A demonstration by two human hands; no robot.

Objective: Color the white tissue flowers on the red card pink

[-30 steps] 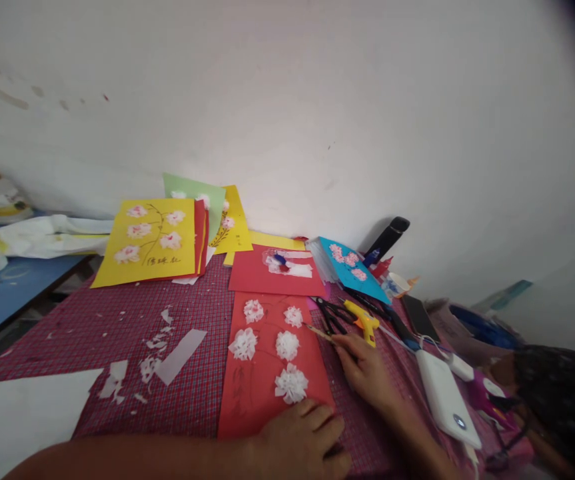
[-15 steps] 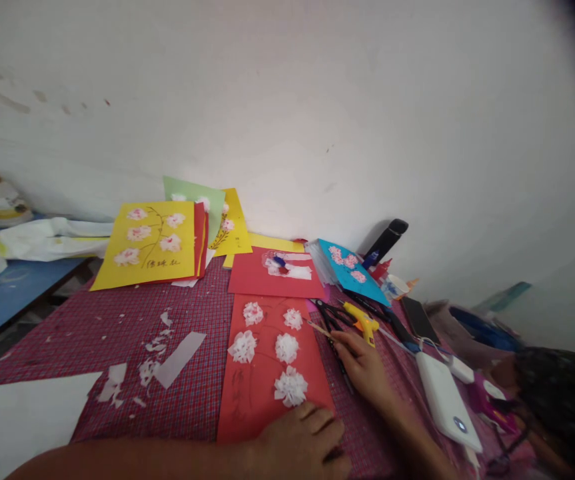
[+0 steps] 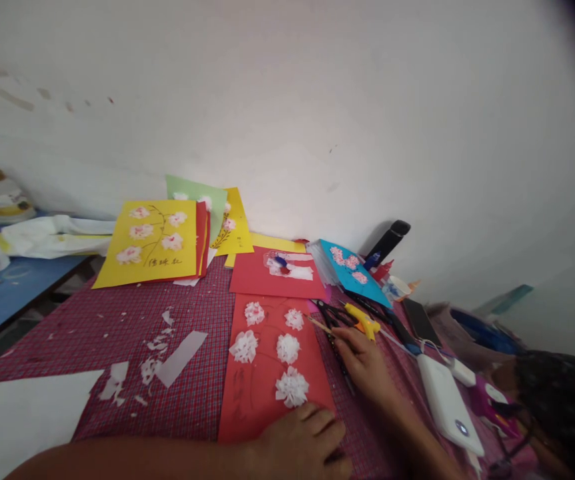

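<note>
A red sheet (image 3: 267,419) with several crumpled white paper flowers and thin drawn stems lies in front of me. My left hand (image 3: 310,440) rests flat on its lower right part, fingers loosely stretched, below the lowest white flower (image 3: 292,387). My right hand (image 3: 362,360) is closed around a thin paintbrush (image 3: 321,325), whose tip points left, close beside the upper right flower (image 3: 294,319). I cannot tell whether the tip touches it. The upper left flower (image 3: 254,313) has pink marks. Beside my right hand lie a yellow glue gun (image 3: 362,320) and black-handled scissors (image 3: 328,313).
A red card (image 3: 247,273) bearing white paper and blue-red colouring lies behind the sheet. Yellow flower cards (image 3: 117,263) stand at the back left, a blue one (image 3: 367,287) at the right. Paper scraps (image 3: 182,360) lie left; a white power bank (image 3: 447,400) and phone (image 3: 420,321) right.
The paintbrush tip has moved slightly left and up, closer to the upper right flower. My left hand stays in place on the red sheet.
</note>
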